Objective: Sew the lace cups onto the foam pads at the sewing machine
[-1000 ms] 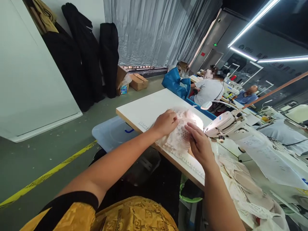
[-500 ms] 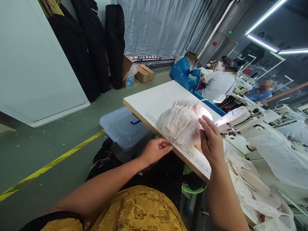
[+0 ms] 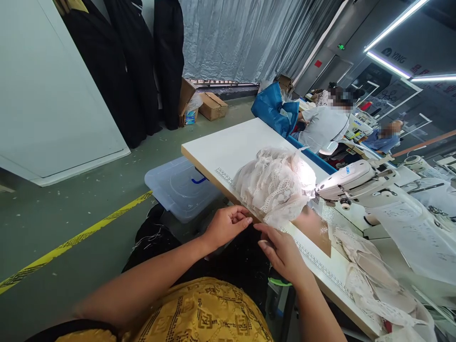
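A bunched heap of white lace fabric (image 3: 269,183) lies on the white sewing table (image 3: 245,142), its right end lit beside the sewing machine head (image 3: 347,179). My left hand (image 3: 228,225) is at the table's front edge, its fingers curled and thumb drawn in; anything pinched there is too small to make out. Close by on the right, my right hand (image 3: 283,251) reaches over the same edge. Its fingers point toward my left hand, with the thumb apart and nothing visible in it. Both hands are just below the lace.
More pale lace pieces (image 3: 377,280) lie at the table's right. A lidded plastic box (image 3: 178,190) stands on the floor under the left corner. Beyond the table are a blue bag (image 3: 272,109) and a seated person in white (image 3: 322,123). Brown sheet (image 3: 315,230) lies near the machine.
My right hand has left the lit end of the lace and come down and left to the table's front edge, near my left hand. The left hand has barely moved.
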A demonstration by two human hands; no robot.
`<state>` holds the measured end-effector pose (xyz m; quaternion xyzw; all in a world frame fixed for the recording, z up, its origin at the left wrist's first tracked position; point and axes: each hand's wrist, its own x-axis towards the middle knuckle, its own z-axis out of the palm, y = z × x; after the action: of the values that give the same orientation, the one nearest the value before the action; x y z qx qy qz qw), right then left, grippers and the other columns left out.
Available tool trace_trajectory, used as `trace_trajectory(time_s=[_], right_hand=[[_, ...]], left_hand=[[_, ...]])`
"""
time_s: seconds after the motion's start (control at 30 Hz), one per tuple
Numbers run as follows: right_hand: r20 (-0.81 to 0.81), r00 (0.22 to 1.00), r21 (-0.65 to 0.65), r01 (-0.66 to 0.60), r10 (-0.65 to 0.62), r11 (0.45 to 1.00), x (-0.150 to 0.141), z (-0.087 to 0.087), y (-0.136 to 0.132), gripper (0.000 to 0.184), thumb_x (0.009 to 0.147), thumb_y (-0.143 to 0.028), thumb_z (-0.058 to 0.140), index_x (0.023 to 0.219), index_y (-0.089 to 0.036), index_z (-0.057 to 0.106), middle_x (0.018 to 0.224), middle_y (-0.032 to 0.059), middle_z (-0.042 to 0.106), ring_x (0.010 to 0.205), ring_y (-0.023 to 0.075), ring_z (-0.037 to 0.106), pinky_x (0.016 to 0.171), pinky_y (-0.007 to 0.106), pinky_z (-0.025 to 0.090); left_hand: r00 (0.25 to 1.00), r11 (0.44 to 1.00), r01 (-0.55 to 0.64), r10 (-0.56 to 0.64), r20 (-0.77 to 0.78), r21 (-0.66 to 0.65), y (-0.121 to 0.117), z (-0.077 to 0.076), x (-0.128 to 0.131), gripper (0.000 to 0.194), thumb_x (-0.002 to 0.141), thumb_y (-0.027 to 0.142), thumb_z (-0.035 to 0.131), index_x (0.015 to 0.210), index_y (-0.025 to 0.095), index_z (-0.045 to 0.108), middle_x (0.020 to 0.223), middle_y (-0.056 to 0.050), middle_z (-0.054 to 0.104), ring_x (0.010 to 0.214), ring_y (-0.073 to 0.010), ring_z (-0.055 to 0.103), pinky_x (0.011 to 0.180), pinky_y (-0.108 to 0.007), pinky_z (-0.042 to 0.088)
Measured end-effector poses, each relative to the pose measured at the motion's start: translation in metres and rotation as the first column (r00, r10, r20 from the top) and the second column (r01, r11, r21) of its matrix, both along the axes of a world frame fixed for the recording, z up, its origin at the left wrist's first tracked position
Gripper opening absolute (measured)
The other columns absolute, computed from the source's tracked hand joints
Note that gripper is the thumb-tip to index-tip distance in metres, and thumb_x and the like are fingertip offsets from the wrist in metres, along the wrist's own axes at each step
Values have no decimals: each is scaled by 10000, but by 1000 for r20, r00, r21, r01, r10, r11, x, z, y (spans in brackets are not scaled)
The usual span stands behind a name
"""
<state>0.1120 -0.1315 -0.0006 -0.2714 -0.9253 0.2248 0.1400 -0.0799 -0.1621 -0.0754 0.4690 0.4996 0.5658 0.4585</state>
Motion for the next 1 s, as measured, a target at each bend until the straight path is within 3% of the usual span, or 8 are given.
trace_trajectory(time_s=[0.07, 0.17, 0.27, 0.47, 0.53, 0.63, 0.7, 1.0], right_hand=[[20, 999, -140, 44, -41, 989, -6, 0, 3, 338, 958, -419, 413, 1178, -208, 558, 880, 48, 649, 808, 190, 607, 712, 300, 463], [-35, 996, -280, 71, -85, 957, -9, -1, 10, 415, 976, -488, 323, 1155, -207, 571, 832, 32, 607, 787, 178, 570, 698, 289, 436], [-56, 986, -398, 121, -155, 909, -8, -2, 15, 431, 989, -483, 295, 1162, -210, 580, 762, 8, 559, 718, 152, 527, 634, 265, 406], [-32, 974, -550, 171, -225, 818, -9, 3, 23, 419, 934, -486, 474, 1235, -233, 618, 820, 21, 591, 674, 130, 489, 562, 247, 363], [-31, 964, -636, 184, -264, 749, -9, 3, 25, 432, 898, -491, 541, 1242, -242, 622, 804, 14, 590, 618, 109, 451, 530, 238, 331], [-50, 942, -780, 171, -332, 602, -12, 0, 27, 447, 857, -499, 602, 1217, -237, 633, 756, -8, 566, 524, 67, 355, 480, 224, 258], [-68, 928, -827, 153, -367, 541, -14, -3, 28, 436, 837, -497, 629, 1181, -229, 648, 736, -20, 554, 495, 50, 311, 465, 222, 226], [-165, 881, -844, 107, -444, 525, -21, -10, 32, 367, 821, -454, 666, 1073, -189, 682, 699, -21, 554, 485, 45, 335, 442, 220, 178]], left_hand=[[996, 999, 27, -26, 80, -17, 3, 2, 2, 427, 765, 469, 692, 1015, 126, 644, 726, -25, 666, 585, -110, 569, 550, -209, 456], [988, 998, 53, -46, 146, -45, 6, 8, 5, 384, 818, 492, 612, 877, 115, 648, 683, -24, 647, 506, -84, 519, 474, -190, 406], [994, 999, 31, -28, 104, -20, 5, 14, 5, 377, 877, 456, 537, 748, 118, 642, 663, -26, 639, 498, -75, 505, 478, -186, 393], [1000, 998, 9, -10, 9, 59, -4, 13, 2, 295, 901, 364, 534, 760, 137, 659, 669, -14, 651, 530, -83, 538, 541, -190, 430], [1000, 997, 1, 2, -32, 77, -5, 12, 1, 290, 906, 347, 528, 752, 140, 660, 666, -13, 652, 534, -85, 544, 543, -189, 429], [995, 994, -5, 17, -102, 111, -5, 13, 1, 296, 911, 318, 520, 712, 145, 654, 649, -7, 647, 543, -87, 556, 556, -189, 430], [989, 990, -8, 28, -144, 138, -5, 15, 1, 297, 910, 295, 517, 689, 147, 650, 644, -3, 648, 549, -88, 566, 569, -190, 431], [972, 961, 19, 46, -231, 274, -4, 23, 0, 262, 896, 218, 503, 677, 149, 629, 638, -2, 636, 600, -101, 570, 605, -202, 415]])
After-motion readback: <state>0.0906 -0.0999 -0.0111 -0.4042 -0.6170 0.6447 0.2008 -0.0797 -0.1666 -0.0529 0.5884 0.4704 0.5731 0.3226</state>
